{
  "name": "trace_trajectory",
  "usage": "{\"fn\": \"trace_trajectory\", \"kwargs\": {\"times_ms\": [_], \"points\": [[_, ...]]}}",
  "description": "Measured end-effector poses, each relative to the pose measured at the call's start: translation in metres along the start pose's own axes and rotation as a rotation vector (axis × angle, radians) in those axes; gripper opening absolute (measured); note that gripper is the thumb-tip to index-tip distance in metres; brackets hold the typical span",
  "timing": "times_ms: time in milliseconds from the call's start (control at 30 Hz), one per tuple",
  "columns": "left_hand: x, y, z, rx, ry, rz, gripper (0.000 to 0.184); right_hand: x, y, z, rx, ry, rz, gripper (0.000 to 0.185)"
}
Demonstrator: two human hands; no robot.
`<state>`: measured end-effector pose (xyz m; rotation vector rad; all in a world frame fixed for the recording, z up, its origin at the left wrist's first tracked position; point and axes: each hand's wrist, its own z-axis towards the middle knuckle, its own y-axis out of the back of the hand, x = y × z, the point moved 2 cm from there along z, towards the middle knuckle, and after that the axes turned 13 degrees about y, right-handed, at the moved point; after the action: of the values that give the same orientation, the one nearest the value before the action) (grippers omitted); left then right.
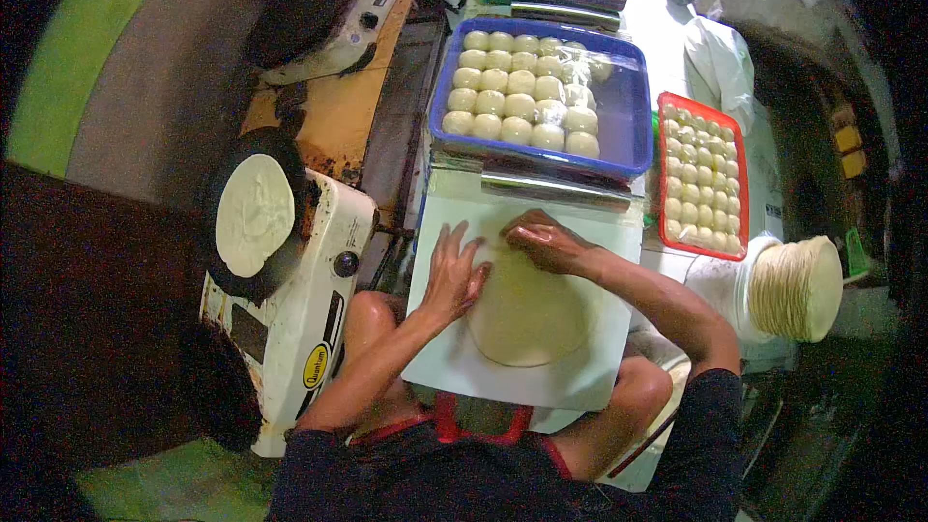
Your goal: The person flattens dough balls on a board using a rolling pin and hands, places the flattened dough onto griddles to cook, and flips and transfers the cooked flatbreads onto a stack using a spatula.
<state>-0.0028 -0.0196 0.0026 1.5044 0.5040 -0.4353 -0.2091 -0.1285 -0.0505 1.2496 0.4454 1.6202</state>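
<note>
A thin round sheet of dough (530,314) lies on a pale board (440,343) in front of me. My left hand (452,273) rests at the dough's upper left edge, fingers stretched out and apart, the thumb toward the dough. At the dough's far edge, my right hand (543,238) is closed, its fingers curled on the dough's rim. The fingertips of that hand are partly hidden. Just beyond the board lies a shiny metal roller or bar (556,189).
A blue tray (633,126) of dough balls stands behind the board, and a red tray (739,174) of more balls is at right. Stacked flatbreads (797,288) lie at far right. On the left, a flatbread (255,213) sits on a dark pan over a white gas stove (290,329).
</note>
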Motion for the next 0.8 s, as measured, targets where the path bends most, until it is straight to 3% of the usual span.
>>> {"fn": "trace_trajectory", "kwargs": {"times_ms": [67, 100, 200, 267, 300, 333, 367, 400, 433, 500, 567, 600, 633, 667, 700, 733, 800], "points": [[-0.011, -0.001, -0.016, -0.039, -0.076, -0.018, 0.045, -0.008, 0.029, 0.026, 0.173, -0.035, 0.126, 0.050], [0.016, 0.015, 0.044, -0.121, -0.163, 0.057, 0.041, -0.028, 0.047, 0.051, 0.258, -0.044, 0.134, 0.048], [-0.005, -0.003, 0.006, -0.026, -0.199, -0.058, 0.028, -0.007, 0.088, 0.031, 0.818, -0.309, 0.162, 0.043], [-0.014, -0.010, -0.007, -0.002, -0.253, -0.132, 0.020, -0.012, 0.100, 0.041, 0.976, -0.223, 0.348, 0.042], [-0.017, -0.011, -0.011, 0.080, -0.014, -0.256, 0.019, -0.010, 0.103, 0.042, 1.052, -0.184, 0.440, 0.043], [-0.022, -0.009, -0.014, 0.155, 0.219, -0.371, 0.021, -0.016, 0.094, 0.020, 0.730, -0.324, 1.131, 0.049], [-0.025, -0.008, -0.015, 0.228, 0.449, -0.487, 0.025, -0.014, 0.085, 0.004, 0.561, -0.429, 1.211, 0.052], [-0.025, -0.009, -0.013, 0.078, 0.371, -0.512, 0.038, -0.006, 0.077, -0.010, 0.388, -0.535, 1.284, 0.057], [-0.015, -0.025, -0.012, 0.109, 0.376, -0.538, 0.038, -0.002, 0.078, -0.016, 0.216, -0.638, 1.348, 0.062], [0.018, -0.068, -0.016, 0.172, 0.393, -0.601, 0.039, 0.020, 0.098, -0.014, 0.404, -0.632, 1.310, 0.078], [0.024, -0.067, -0.027, 0.440, 0.431, -0.605, 0.039, 0.052, 0.097, -0.017, 0.440, -0.657, 1.353, 0.078], [0.012, -0.052, -0.031, 0.534, 0.463, -0.614, 0.040, 0.058, 0.094, -0.018, 0.543, -0.644, 1.141, 0.082], [0.000, -0.034, -0.042, 0.629, 0.503, -0.620, 0.040, 0.080, 0.103, -0.007, 0.617, -0.766, 1.101, 0.082], [-0.011, -0.021, -0.058, 0.706, 0.648, -0.923, 0.038, 0.094, 0.103, 0.001, 0.607, -0.631, 1.066, 0.082], [-0.001, -0.026, -0.068, 0.829, 0.565, -0.936, 0.037, 0.108, 0.103, 0.012, 0.606, -0.499, 1.025, 0.082], [-0.003, -0.008, -0.081, 0.894, 0.609, -0.944, 0.038, 0.134, 0.111, 0.035, 0.672, -0.631, 1.069, 0.080], [0.000, 0.020, -0.107, 0.949, 0.631, -0.971, 0.040, 0.165, 0.114, 0.068, 0.726, -0.609, 1.034, 0.078]]}}
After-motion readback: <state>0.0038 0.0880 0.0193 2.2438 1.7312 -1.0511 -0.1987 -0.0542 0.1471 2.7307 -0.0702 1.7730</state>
